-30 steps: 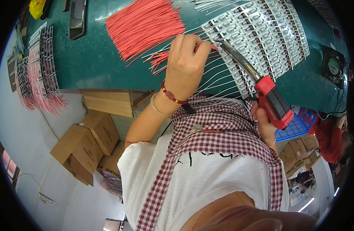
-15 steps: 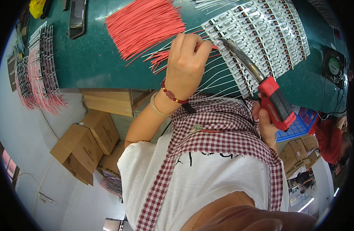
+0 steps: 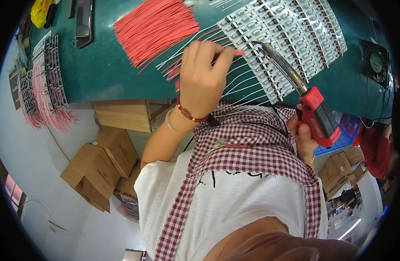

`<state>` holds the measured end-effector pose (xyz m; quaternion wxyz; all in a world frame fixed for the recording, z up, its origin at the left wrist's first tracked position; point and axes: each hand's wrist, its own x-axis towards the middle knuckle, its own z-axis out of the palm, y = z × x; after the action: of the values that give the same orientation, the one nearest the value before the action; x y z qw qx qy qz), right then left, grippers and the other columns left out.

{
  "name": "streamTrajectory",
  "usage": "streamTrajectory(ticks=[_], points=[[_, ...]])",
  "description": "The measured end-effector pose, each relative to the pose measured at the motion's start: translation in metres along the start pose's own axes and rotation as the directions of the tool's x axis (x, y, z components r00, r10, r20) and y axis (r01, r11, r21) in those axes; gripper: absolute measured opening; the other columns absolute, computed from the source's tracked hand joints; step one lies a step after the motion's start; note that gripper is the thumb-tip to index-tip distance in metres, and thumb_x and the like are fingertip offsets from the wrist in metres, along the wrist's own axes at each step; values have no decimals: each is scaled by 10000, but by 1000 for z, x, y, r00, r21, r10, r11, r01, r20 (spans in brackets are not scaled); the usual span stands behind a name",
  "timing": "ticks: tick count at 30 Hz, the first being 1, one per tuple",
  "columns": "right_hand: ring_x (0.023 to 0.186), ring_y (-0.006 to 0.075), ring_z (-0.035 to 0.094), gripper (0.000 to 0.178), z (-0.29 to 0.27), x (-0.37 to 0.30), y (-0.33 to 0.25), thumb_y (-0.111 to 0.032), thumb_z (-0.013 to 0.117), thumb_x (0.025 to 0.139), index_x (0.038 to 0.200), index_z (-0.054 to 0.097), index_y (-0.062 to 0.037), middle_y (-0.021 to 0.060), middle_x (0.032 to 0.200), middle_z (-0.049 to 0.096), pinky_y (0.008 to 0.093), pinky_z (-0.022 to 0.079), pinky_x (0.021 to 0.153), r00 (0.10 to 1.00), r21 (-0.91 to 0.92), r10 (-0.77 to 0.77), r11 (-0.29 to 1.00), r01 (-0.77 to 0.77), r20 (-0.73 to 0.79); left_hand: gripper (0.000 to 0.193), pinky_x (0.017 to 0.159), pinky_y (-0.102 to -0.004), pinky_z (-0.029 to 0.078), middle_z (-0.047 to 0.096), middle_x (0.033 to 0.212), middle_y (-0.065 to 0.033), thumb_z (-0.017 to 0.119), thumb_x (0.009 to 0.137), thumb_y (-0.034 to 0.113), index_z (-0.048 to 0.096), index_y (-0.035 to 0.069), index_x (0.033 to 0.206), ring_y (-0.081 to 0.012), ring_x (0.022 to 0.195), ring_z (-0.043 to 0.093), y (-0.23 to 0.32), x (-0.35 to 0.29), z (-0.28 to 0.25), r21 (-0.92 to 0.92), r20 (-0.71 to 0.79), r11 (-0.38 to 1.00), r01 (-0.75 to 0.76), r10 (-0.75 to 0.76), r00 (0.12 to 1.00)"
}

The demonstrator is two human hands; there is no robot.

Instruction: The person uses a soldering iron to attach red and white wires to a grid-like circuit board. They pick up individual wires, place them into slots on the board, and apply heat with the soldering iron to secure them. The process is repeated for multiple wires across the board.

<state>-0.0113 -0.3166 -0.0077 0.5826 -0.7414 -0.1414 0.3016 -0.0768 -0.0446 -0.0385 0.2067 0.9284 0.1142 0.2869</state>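
My left hand (image 3: 203, 69) is closed in a pinch on a few red wires (image 3: 238, 53), their ends reaching the left edge of a panel of small white circuit boards (image 3: 276, 37). My right hand (image 3: 302, 135) grips the red and black handle of a soldering iron (image 3: 317, 116). Its bent metal tip hovers over or touches the panel near that edge; I cannot tell which. Several white wires (image 3: 241, 81) run from the panel's near left edge toward my apron. Beyond my left hand lies a large pile of red wires (image 3: 156, 32).
More board panels with red wires attached (image 3: 45, 82) hang over the table's left edge. A phone (image 3: 84, 24) and a yellow bag (image 3: 41, 13) lie at the far left. A black device with a round face (image 3: 376, 62) sits at the right. Cardboard boxes (image 3: 93, 172) stand below.
The whole view has shifted slightly. The iron's tip has moved rightward, farther in from the panel's left edge. My left hand has drawn slightly nearer to me, still pinching red wires.
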Motion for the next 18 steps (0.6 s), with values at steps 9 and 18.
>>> streamTrajectory(ticks=[9,18], points=[[718,123,562,333,-19,-16,10,-345,645,921,994,639,-20,22,791,606,269,448,664,983,-8,134,991,-134,127,300,589,-307,421,537,770,-35,669,664,-64,712,36,944,-194,681,499,7,-20,6,-33,62,999,-39,41,997],[802,235,662,195,-23,-18,32,-153,681,851,997,691,-25,107,888,680,337,513,717,996,-235,-4,972,26,93,281,598,-317,414,532,763,-34,678,667,-47,714,39,932,-191,679,498,8,-19,8,-35,40,998,-58,59,997]])
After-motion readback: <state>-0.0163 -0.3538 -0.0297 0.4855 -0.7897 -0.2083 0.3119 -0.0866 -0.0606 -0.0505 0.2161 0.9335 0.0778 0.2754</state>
